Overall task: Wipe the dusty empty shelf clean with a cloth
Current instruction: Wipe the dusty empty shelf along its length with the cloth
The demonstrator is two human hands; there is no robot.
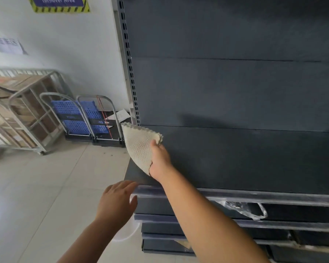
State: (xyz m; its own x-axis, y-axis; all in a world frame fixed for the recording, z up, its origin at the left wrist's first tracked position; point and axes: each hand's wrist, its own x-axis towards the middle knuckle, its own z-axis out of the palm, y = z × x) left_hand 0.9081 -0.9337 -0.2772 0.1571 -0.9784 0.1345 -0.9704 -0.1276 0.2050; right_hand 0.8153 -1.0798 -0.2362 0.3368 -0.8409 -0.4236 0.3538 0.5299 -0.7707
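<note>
The dark grey empty shelf (245, 158) runs from the middle to the right edge, with a dark back panel above it. My right hand (160, 158) is over the shelf's left end and grips a cream waffle-textured cloth (139, 145). The cloth stands up folded, its top corner near the slotted upright. My left hand (118, 202) hovers with fingers apart at the shelf's front left corner, its fingertips close to the front rail, holding nothing.
A slotted grey upright (129, 73) bounds the shelf on the left. Lower shelves (273, 224) sit below, one with crumpled clear plastic (245, 209). Folded blue platform carts (84, 118) and a metal cage trolley (21, 111) with cardboard stand on the tiled floor at the left.
</note>
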